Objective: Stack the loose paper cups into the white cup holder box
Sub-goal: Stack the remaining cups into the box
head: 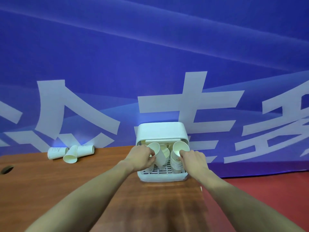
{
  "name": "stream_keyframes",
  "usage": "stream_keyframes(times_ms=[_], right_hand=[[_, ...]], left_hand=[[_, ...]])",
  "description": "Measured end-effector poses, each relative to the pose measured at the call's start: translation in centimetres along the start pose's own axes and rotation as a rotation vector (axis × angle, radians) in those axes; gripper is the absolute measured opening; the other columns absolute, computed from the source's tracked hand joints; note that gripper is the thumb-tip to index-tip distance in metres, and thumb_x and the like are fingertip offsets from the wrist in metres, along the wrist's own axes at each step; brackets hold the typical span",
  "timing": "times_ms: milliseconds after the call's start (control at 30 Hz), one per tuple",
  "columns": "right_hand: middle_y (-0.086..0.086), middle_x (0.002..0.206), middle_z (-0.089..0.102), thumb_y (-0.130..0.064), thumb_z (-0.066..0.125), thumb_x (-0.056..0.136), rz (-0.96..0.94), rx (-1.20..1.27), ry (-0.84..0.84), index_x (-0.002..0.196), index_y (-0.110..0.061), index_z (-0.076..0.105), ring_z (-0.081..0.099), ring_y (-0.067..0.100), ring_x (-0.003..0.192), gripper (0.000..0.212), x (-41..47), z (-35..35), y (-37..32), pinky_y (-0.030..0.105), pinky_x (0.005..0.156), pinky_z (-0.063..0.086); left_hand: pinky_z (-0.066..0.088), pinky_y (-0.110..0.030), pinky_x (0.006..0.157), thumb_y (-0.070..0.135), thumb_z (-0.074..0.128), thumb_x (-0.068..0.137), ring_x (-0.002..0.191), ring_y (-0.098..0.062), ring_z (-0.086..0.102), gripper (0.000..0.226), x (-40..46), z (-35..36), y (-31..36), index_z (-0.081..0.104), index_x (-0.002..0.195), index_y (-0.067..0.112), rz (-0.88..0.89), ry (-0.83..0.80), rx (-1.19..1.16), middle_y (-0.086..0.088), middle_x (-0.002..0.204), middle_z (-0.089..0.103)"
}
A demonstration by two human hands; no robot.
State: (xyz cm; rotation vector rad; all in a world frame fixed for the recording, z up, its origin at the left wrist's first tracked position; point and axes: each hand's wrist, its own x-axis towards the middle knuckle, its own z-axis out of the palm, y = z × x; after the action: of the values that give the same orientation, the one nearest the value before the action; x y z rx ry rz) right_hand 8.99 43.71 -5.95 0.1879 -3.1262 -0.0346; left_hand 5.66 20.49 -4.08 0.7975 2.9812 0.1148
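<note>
With each hand's fingers pinching a cup rim, the left hand [142, 156] should seat its paper cup [158, 156] squarely on the box's [160, 131] slatted tray while the right hand [192, 159] presses its cup [180, 148] straight down the stack [176, 164].

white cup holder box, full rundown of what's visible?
The white cup holder box looks like glossy plastic: rounded hood at the back, slatted tray floor in front. It stands upright near the wooden table's right edge, against the blue backdrop. Stacked paper cups lie inside; the left hand and right hand each grip a cup at its opening.
</note>
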Motion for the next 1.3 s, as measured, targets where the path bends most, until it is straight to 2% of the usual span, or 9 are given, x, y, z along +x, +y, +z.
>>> stream_keyframes(times_ms=[133, 200, 367, 567, 700, 833, 933, 1133, 1300], right_hand=[[0.004, 0.085, 0.064, -0.013, 0.05, 0.092, 0.018, -0.04, -0.09, 0.081, -0.021, 0.043, 0.059, 0.031, 0.079, 0.015, 1.3, 1.2, -0.1, 0.032, 0.059, 0.03], [0.005, 0.083, 0.061, -0.011, 0.05, 0.09, 0.012, -0.048, -0.123, 0.08, -0.021, 0.044, 0.056, 0.031, 0.076, 0.015, 1.8, 2.0, -0.1, 0.032, 0.06, 0.031], [0.005, 0.093, 0.067, -0.013, 0.049, 0.092, -0.026, -0.043, -0.145, 0.082, -0.022, 0.046, 0.063, 0.029, 0.086, 0.014, 2.7, 3.1, -0.1, 0.031, 0.061, 0.033], [0.005, 0.096, 0.068, -0.017, 0.05, 0.094, -0.054, -0.088, -0.146, 0.095, -0.021, 0.062, 0.064, 0.03, 0.09, 0.012, 2.9, 3.4, -0.1, 0.031, 0.062, 0.032], [0.005, 0.096, 0.067, -0.018, 0.049, 0.096, -0.065, -0.117, -0.13, 0.093, -0.02, 0.062, 0.064, 0.03, 0.09, 0.014, 2.4, 3.2, 0.0, 0.031, 0.063, 0.032], [0.005, 0.098, 0.068, -0.018, 0.049, 0.096, -0.053, -0.13, -0.159, 0.096, -0.019, 0.064, 0.065, 0.029, 0.091, 0.015, 2.1, 3.5, -0.3, 0.031, 0.063, 0.034], [0.006, 0.101, 0.068, -0.02, 0.049, 0.096, -0.03, -0.117, -0.205, 0.101, -0.017, 0.065, 0.065, 0.029, 0.094, 0.017, 2.1, 4.0, -0.5, 0.03, 0.065, 0.037], [0.002, 0.11, 0.066, -0.025, 0.053, 0.096, 0.014, -0.057, -0.313, 0.115, -0.018, 0.061, 0.063, 0.024, 0.101, 0.022, 1.7, 5.4, -0.4, 0.03, 0.068, 0.04], [0.002, 0.111, 0.064, -0.027, 0.054, 0.094, 0.016, -0.011, -0.306, 0.117, -0.022, 0.056, 0.062, 0.024, 0.102, 0.024, 1.3, 4.9, -0.4, 0.031, 0.071, 0.041]], left_hand=[[0.044, -0.031, 0.06, 0.039, 0.046, 0.092, 0.073, -0.026, 0.059, 0.029, 0.3, 0.4, 0.0, 0.065, 0.08, 0.021, 0.002, -0.038, -0.018, -0.001, 0.076, 0.068], [0.04, -0.03, 0.057, 0.039, 0.046, 0.092, 0.072, -0.026, 0.059, 0.029, 0.4, 0.7, 0.0, 0.062, 0.076, 0.021, 0.014, -0.044, -0.019, -0.002, 0.074, 0.068], [0.029, -0.031, 0.06, 0.038, 0.046, 0.094, 0.073, -0.025, 0.061, 0.028, 1.2, 1.0, 0.4, 0.057, 0.073, 0.023, 0.058, -0.023, -0.003, -0.002, 0.075, 0.07], [0.046, -0.032, 0.064, 0.039, 0.045, 0.093, 0.072, -0.025, 0.061, 0.031, 2.3, 1.0, 0.9, 0.062, 0.076, 0.02, 0.088, -0.011, -0.002, -0.002, 0.071, 0.069], [0.048, -0.033, 0.065, 0.039, 0.044, 0.092, 0.073, -0.026, 0.061, 0.032, 2.0, 1.2, 1.0, 0.064, 0.077, 0.019, 0.087, -0.008, 0.004, -0.002, 0.071, 0.069], [0.034, -0.03, 0.058, 0.038, 0.045, 0.093, 0.075, -0.028, 0.061, 0.03, 1.0, 1.0, 1.0, 0.061, 0.076, 0.019, 0.087, -0.018, 0.019, -0.003, 0.075, 0.069], [0.03, -0.03, 0.057, 0.038, 0.045, 0.093, 0.073, -0.027, 0.06, 0.03, 0.4, 0.6, 0.8, 0.062, 0.077, 0.018, 0.076, -0.014, 0.034, -0.003, 0.074, 0.069], [0.034, -0.029, 0.057, 0.037, 0.044, 0.094, 0.07, -0.024, 0.057, 0.03, 0.0, -0.4, 0.4, 0.066, 0.082, 0.019, 0.077, 0.026, 0.033, -0.002, 0.076, 0.069], [0.035, -0.031, 0.059, 0.037, 0.042, 0.095, 0.074, -0.027, 0.059, 0.028, 0.6, -1.2, 0.7, 0.055, 0.075, 0.022, 0.111, 0.062, 0.059, -0.002, 0.074, 0.068]])
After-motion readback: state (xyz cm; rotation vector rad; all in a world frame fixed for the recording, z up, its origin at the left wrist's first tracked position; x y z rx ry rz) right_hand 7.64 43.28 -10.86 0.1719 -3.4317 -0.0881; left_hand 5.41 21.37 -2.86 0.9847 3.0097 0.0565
